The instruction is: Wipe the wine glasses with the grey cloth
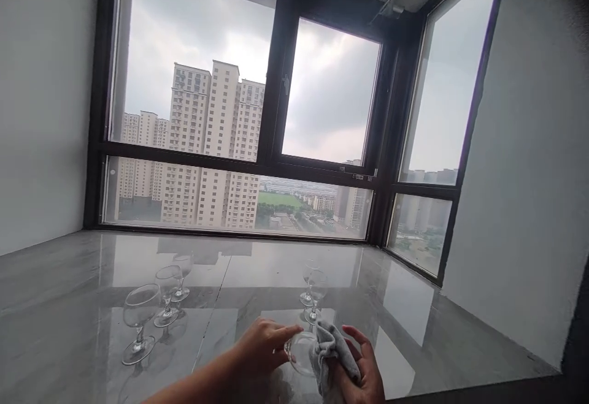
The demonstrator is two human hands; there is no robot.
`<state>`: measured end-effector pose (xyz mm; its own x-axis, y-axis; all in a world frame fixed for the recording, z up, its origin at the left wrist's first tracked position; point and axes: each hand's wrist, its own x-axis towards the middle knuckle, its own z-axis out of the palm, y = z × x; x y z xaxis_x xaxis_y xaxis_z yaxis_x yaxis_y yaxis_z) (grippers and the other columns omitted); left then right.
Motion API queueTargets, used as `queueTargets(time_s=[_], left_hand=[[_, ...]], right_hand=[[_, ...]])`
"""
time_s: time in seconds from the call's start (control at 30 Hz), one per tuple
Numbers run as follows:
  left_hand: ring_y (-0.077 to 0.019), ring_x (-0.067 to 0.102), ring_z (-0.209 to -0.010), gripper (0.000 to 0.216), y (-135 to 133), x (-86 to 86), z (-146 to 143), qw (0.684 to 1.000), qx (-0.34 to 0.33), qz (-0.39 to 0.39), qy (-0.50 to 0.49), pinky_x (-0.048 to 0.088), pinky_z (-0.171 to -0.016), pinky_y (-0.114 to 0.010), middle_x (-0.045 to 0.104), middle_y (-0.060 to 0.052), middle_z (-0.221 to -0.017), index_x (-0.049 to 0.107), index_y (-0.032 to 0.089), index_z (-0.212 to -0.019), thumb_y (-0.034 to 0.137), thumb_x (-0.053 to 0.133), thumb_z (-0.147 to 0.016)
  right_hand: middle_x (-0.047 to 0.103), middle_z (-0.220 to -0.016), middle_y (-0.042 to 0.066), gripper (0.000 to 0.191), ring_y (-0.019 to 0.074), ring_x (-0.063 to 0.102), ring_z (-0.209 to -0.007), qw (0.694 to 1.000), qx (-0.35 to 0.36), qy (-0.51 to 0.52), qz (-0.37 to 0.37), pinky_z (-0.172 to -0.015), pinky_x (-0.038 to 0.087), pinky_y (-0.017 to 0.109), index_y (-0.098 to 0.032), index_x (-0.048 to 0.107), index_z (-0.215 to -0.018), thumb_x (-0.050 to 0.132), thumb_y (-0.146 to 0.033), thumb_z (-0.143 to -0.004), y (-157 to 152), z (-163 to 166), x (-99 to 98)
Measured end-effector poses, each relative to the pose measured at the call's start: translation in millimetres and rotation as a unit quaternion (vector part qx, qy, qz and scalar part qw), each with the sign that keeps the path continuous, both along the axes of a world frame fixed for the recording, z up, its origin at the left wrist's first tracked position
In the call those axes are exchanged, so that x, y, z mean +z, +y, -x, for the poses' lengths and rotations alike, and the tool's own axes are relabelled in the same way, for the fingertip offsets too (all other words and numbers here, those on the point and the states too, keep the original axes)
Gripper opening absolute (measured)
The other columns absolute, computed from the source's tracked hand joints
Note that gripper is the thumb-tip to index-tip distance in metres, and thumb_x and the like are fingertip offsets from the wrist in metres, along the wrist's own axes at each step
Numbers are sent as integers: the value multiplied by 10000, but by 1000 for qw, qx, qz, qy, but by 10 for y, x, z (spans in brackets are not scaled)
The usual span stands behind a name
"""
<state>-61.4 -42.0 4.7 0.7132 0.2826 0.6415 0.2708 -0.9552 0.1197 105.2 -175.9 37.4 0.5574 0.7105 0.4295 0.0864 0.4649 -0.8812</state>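
My left hand [261, 347] is closed around a clear wine glass [300, 352], holding it on its side low in the view. My right hand [363, 372] grips a grey cloth [332, 355] and presses it against the glass's bowl. Three stemmed glasses stand in a row on the left of the glossy grey marble surface [69, 306]: one nearest [138, 323], one in the middle [167, 295] and one farthest [182, 275]. Two more glasses [313, 292] stand upright just beyond my hands.
A large dark-framed window [276, 146] runs along the far edge of the surface and turns the right corner; tall apartment blocks show outside. White walls close in on the left and right. The surface's right edge drops off near the lower right.
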Motion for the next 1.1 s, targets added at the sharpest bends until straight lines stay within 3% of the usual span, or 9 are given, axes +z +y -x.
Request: queueTargets(time_s=[0.1, 0.17, 0.3, 0.43, 0.8, 0.97, 1.1], left_hand=[[-120, 547, -509, 421, 9, -1, 24, 999, -3, -45, -18, 420, -567, -216, 658, 6, -649, 601, 197, -1289, 414, 571, -930], [-122, 552, -514, 395, 6, -2, 31, 998, 9, -54, -17, 414, -572, -219, 667, 5, -657, 600, 199, -1281, 375, 564, -930], [-134, 576, -534, 394, -18, -10, 18, 997, 25, -69, 9, 433, -614, -242, 695, 1, -700, 588, 219, -1285, 305, 565, -901], [-143, 598, -554, 430, -40, -21, -2, 996, 26, -85, 32, 462, -661, -262, 708, -4, -733, 564, 222, -1305, 283, 576, -879], [-171, 639, -564, 444, -64, -34, -19, 994, 25, -97, 42, 491, -676, -305, 735, -3, -752, 520, 221, -1316, 287, 595, -884], [-181, 633, -542, 445, -72, -50, -25, 993, 24, -111, 32, 488, -647, -317, 731, -17, -744, 505, 188, -1320, 259, 552, -883], [-176, 600, -497, 475, -97, -62, -31, 991, -12, -136, -1, 468, -615, -313, 715, -28, -708, 452, 158, -1377, 298, 485, -924]], right_hand=[[692, -940, 69, 633, 233, 684, -805, 1000, -25, 2, 1, -692, 531, 282, -229, 493, -1187, 734, -593, -729, 18, -21, -66], [688, -915, 52, 541, 218, 679, -799, 997, -43, -65, 8, -706, 516, 265, -236, 523, -1155, 697, -554, -753, 29, -78, -107], [679, -812, 7, 369, 178, 655, -677, 978, -39, -205, 18, -662, 490, 241, -255, 564, -1076, 602, -453, -766, 43, -219, -163], [630, -686, -36, 364, 152, 625, -588, 966, -14, -254, 39, -624, 468, 219, -249, 564, -1058, 566, -384, -720, 54, -292, -184], [573, -562, -70, 553, 141, 503, -448, 962, -89, -251, 52, -528, 447, 212, -239, 573, -1203, 594, -438, -688, 162, -246, -322], [647, -629, -32, 575, 178, 570, -475, 967, -113, -217, 75, -541, 474, 249, -248, 598, -1225, 611, -470, -696, 131, -229, -287], [701, -729, 29, 634, 228, 669, -618, 970, -136, -180, 90, -529, 483, 249, -225, 604, -1252, 650, -540, -704, 54, -184, -196]])
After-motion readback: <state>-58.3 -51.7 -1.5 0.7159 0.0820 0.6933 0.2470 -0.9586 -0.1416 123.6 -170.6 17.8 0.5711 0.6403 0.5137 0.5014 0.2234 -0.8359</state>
